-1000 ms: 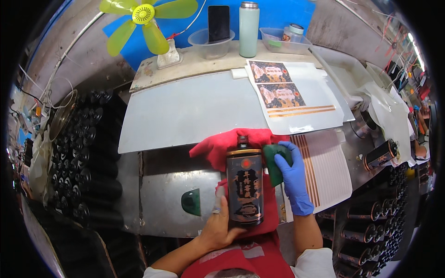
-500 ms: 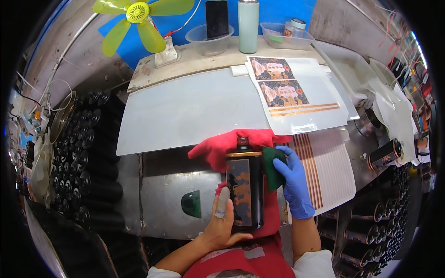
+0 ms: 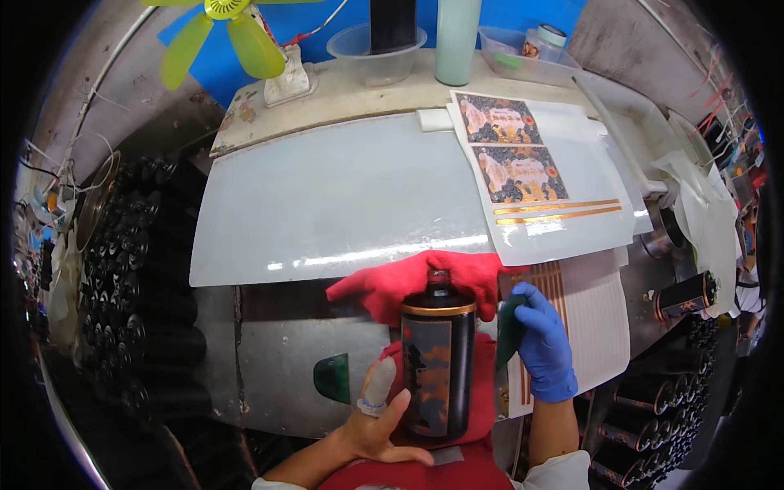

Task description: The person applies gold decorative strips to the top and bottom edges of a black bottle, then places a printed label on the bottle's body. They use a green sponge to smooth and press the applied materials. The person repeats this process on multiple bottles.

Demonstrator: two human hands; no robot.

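A black bottle (image 3: 442,371) with a gold band at its shoulder and a patterned dark and copper label lies on a red cloth (image 3: 384,286), neck pointing away from me. My left hand (image 3: 377,425) is at the bottle's lower left side, fingers spread; a pale cover wraps one finger. Whether it touches the bottle I cannot tell. In a blue glove, my right hand (image 3: 543,347) grips a dark green scraper (image 3: 510,329), held just right of the bottle and apart from it. A second green scraper (image 3: 331,378) rests on the metal surface to the left.
A grey-white board (image 3: 327,204) carries a sheet of printed labels (image 3: 510,175) with copper strips. Striped sheets (image 3: 592,327) lie at right. Black bottles are stacked left (image 3: 155,343) and lower right (image 3: 645,396); one labelled bottle (image 3: 684,296) lies apart. A yellow-green fan (image 3: 224,8) stands behind.
The right hand and its scraper have moved right, away from the bottle. My left hand's fingers have spread and shifted left. The whole view has shifted slightly.
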